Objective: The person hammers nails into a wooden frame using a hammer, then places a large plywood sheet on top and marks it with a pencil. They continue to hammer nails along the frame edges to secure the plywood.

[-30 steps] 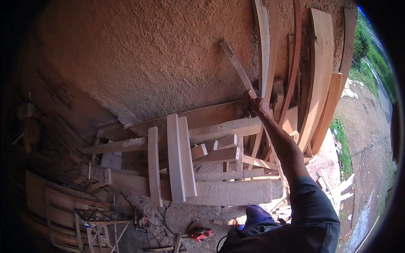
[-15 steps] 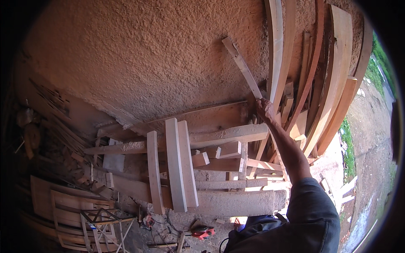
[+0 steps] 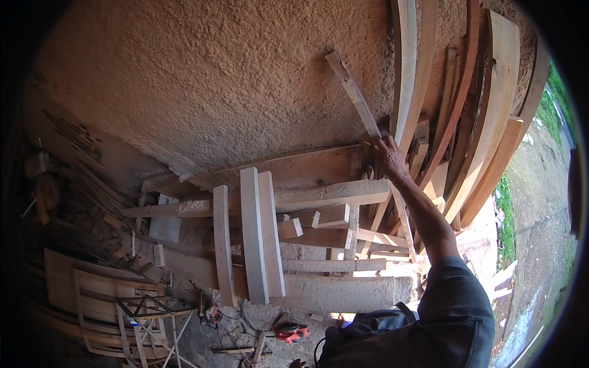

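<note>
My right hand (image 3: 391,158) reaches far out to the wall, its fingers closed around a narrow wooden strip (image 3: 354,95). The strip's upper part slants up and left against the rough wall; a pale length below the hand seems to be its lower part. Beside the hand, several long boards (image 3: 405,67) stand upright, leaning on the wall. My left hand does not show. Nearer to me, three squared pale timbers (image 3: 253,233) lie side by side across thick rough beams (image 3: 334,195).
Short wood blocks (image 3: 334,216) rest among the beams. On the floor are a red power tool (image 3: 291,333), cables and scraps. A wooden frame stand (image 3: 153,316) and curved panels occupy the lower left. More boards (image 3: 491,116) lean at the right, beside bright open ground (image 3: 534,233).
My right hand stays at the strip, with its grip and wrist slightly turned. The whole view has shifted a little; the strip leans nearly as before.
</note>
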`<action>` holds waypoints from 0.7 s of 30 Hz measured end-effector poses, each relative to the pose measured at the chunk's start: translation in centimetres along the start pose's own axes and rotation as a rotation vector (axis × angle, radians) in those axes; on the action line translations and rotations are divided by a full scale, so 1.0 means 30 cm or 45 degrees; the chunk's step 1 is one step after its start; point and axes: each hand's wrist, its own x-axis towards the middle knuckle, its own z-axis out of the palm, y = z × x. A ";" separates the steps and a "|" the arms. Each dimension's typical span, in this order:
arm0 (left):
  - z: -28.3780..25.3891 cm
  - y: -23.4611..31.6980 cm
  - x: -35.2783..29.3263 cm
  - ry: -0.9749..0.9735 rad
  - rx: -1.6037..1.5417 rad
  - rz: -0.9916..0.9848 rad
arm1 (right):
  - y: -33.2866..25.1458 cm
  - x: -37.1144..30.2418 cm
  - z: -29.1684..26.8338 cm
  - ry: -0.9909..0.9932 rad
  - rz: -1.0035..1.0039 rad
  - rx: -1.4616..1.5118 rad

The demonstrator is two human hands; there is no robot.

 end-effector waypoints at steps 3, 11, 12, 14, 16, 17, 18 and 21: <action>-0.004 -0.013 -0.036 0.004 0.007 -0.001 | 0.024 0.024 0.018 -0.210 -0.081 0.061; 0.022 -0.094 0.006 -0.205 0.116 0.186 | 0.099 -0.065 -0.076 -0.326 -0.061 0.171; 0.028 -0.087 0.031 -0.212 0.033 0.167 | 0.102 -0.074 -0.086 -0.306 -0.016 0.195; 0.029 -0.068 0.074 -0.223 -0.135 0.129 | 0.093 -0.074 -0.081 -0.318 0.147 0.262; -0.002 -0.031 0.088 -0.201 -0.304 0.101 | -0.030 -0.024 -0.091 -0.252 0.092 0.285; -0.025 -0.011 0.089 -0.190 -0.384 0.087 | -0.071 -0.006 -0.091 -0.220 0.070 0.297; -0.033 0.016 0.106 -0.242 -0.154 0.235 | -0.047 0.022 -0.060 -0.225 0.052 0.273; 0.132 0.249 0.055 0.155 0.202 0.170 | 0.078 0.030 0.078 -0.086 0.064 0.617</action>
